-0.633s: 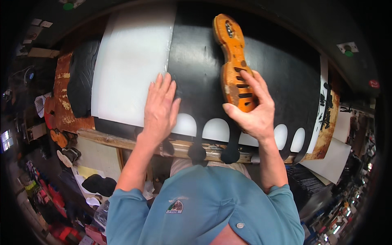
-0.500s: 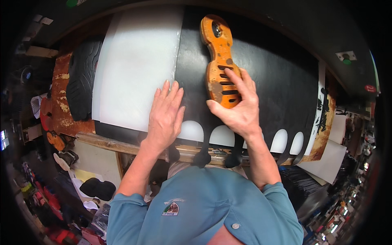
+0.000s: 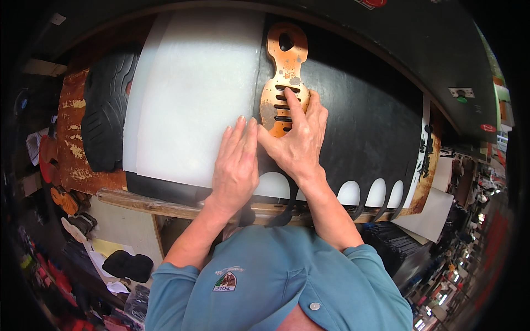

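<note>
An orange, sole-shaped cutting die (image 3: 285, 66), with an oval hole at its far end and several slots at its near end, lies along the left part of a black sheet (image 3: 353, 127). My right hand (image 3: 301, 132) grips its near end, thumb at the near edge and fingers over the slots and right side. Beside it my left hand (image 3: 236, 165) rests flat, fingers stretched out, on the near right part of a white sheet (image 3: 187, 99). That white sheet borders the black one on the left. Sole-shaped cutouts along the black sheet's near edge show white beneath.
Black moulded pieces (image 3: 107, 116) sit on the worn brown board at left. A wooden rail (image 3: 138, 202) runs along the near edge. Dark machine housing with a green button (image 3: 461, 98) rises at the far right. A black pad (image 3: 128, 265) lies lower left.
My right hand has shifted the die left, and it now lies flatter and close beside the white sheet. My left hand has slid slightly right, so the two hands are nearer each other.
</note>
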`<state>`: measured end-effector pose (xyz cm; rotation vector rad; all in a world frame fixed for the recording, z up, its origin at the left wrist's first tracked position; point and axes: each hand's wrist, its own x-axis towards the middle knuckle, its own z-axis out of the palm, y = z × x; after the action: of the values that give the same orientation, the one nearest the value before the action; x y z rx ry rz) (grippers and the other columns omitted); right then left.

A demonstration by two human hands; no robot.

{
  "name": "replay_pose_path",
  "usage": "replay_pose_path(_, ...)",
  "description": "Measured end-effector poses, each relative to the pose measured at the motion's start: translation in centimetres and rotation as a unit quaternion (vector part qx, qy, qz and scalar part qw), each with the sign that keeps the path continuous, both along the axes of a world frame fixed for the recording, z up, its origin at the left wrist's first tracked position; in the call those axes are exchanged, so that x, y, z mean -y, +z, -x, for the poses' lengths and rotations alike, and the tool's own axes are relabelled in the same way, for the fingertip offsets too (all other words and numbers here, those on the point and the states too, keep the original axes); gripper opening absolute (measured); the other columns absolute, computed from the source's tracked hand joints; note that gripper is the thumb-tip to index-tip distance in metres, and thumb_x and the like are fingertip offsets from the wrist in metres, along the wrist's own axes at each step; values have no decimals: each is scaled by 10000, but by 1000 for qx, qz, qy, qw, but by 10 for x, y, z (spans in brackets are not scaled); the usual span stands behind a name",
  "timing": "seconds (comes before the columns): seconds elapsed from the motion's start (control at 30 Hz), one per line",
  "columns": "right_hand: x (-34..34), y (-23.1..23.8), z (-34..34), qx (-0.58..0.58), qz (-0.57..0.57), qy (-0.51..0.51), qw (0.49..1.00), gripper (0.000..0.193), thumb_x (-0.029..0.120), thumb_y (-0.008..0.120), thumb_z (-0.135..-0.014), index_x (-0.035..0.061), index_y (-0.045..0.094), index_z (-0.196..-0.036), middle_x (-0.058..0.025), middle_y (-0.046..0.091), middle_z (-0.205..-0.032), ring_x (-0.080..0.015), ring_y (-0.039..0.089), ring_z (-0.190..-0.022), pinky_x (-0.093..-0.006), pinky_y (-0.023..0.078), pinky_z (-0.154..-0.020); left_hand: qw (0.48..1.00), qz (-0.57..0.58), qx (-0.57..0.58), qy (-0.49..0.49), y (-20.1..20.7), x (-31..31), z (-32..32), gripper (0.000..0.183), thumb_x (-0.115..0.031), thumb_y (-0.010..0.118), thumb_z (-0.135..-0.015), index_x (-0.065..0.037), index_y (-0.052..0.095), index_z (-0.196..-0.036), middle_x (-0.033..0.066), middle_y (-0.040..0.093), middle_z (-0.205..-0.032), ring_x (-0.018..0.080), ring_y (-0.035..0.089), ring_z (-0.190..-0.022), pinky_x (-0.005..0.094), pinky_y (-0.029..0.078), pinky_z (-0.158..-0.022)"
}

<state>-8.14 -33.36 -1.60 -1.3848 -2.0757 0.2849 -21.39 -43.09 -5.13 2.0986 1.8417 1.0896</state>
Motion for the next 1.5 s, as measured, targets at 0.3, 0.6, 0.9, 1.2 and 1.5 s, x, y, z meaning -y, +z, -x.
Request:
replay_pose_path(0.3, 13, 0, -57, -65, 59, 73, 993, 782, 326, 876, -808, -35, 592, -1441, -366, 411, -1579, -500, 484, -1386, -547, 457, -1112, 989, -62, 130, 13, 13, 17, 0, 472, 97, 621, -957, 65, 583, -1426, 255, 677, -1377, 445, 629, -1313, 524, 487, -1135)
replay_pose_path(0.6, 52, -22, -133, -187, -5, 63, 980, 415, 143, 809, -878, -20, 697, -1243, -199, 713, -1212, -381, 661, -1194, -449, 539, -1034, 989, -65, 100, -86, -5, 90, -75, 159, 88, 733, -867, -17, 706, -984, 128, 724, -882, 330, 679, -807, 410, 547, -736)
replay_pose_path(0.9, 19, 67, -310, -410, -268, -182, 853, 234, 161, 639, -1085, 25, 691, -902, -27, 682, -781, -89, 629, -784, -265, 511, -722, 989, -145, 4, -30, -39, 91, -66, 166, 4, 773, -905, -30, 622, -964, 141, 674, -878, 384, 643, -780, 480, 528, -707)
replay_pose_path(1.2, 101, 14, -359, -343, -86, -186, 917, 284, 237, 689, -1062, 21, 712, -879, 30, 608, -696, -45, 527, -672, -252, 429, -625, 988, -146, 15, 42, -40, 94, -83, 140, -122, 783, -950, -79, 653, -923, 90, 665, -847, 297, 689, -671, 419, 548, -588)
replay_pose_path(1.5, 153, -75, -302, -2, -182, -80, 980, 183, 162, 799, -890, 124, 651, -789, 0, 608, -697, -212, 594, -661, -390, 370, -798, 990, -117, -7, 79, -40, 93, -88, 200, -184, 805, -939, -92, 629, -918, 62, 663, -837, 256, 690, -667, 403, 549, -581)
